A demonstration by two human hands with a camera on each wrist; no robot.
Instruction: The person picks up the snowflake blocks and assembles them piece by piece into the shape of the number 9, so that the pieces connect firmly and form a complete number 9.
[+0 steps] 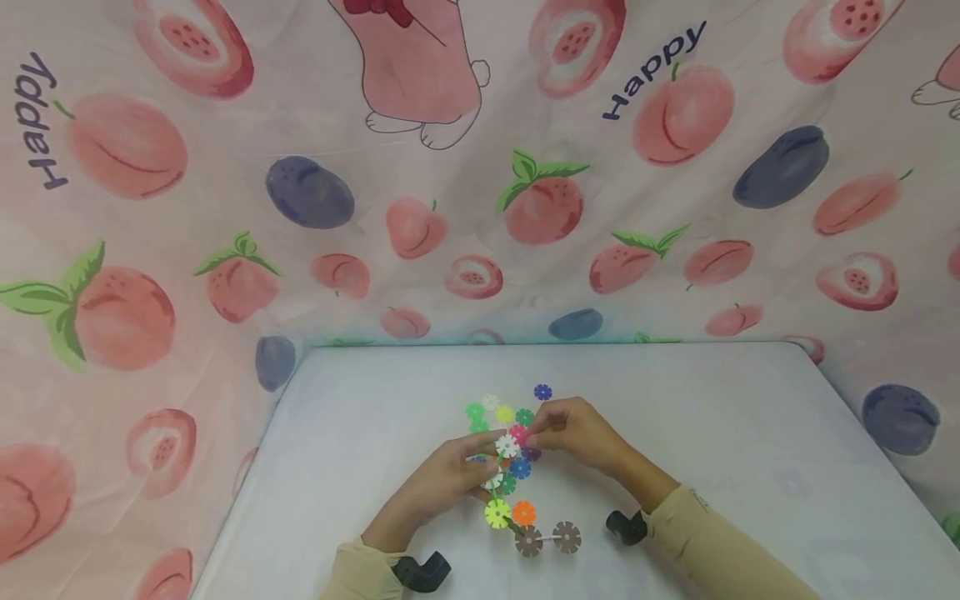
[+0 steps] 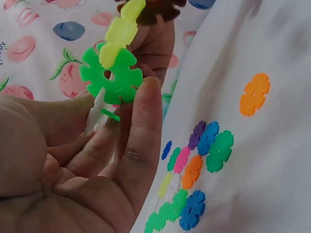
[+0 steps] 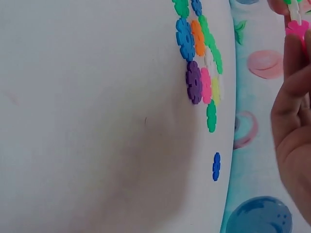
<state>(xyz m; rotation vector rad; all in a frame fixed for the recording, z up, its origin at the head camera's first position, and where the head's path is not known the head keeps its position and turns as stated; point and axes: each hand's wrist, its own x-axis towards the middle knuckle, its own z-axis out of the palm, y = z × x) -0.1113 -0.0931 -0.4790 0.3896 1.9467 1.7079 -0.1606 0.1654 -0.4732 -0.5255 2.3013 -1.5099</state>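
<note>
We are judging the step in hand as joining: one more disc is being fitted onto a chain of slotted discs (image 1: 497,513). The left hand (image 1: 453,475) is pinching the chain between thumb and fingers, around its green disc (image 2: 114,80) and an edge-on white disc (image 2: 95,112); a yellow disc (image 2: 117,39) is slotting into the green one. Two brown discs (image 1: 528,542) are sitting at the chain's near end. The right hand (image 1: 570,427) is holding a pink disc (image 3: 297,28) in a narrow fingertip grip beside white and green pieces; whether its slot is engaging, we are unable to tell. Loose discs (image 2: 193,210) are lying on the white table (image 1: 675,400), a loose orange disc (image 2: 255,94) standing apart. The next move, we are reckoning, is calling for aligned slots, the left hand steadying while the right is pressing straight in.
</note>
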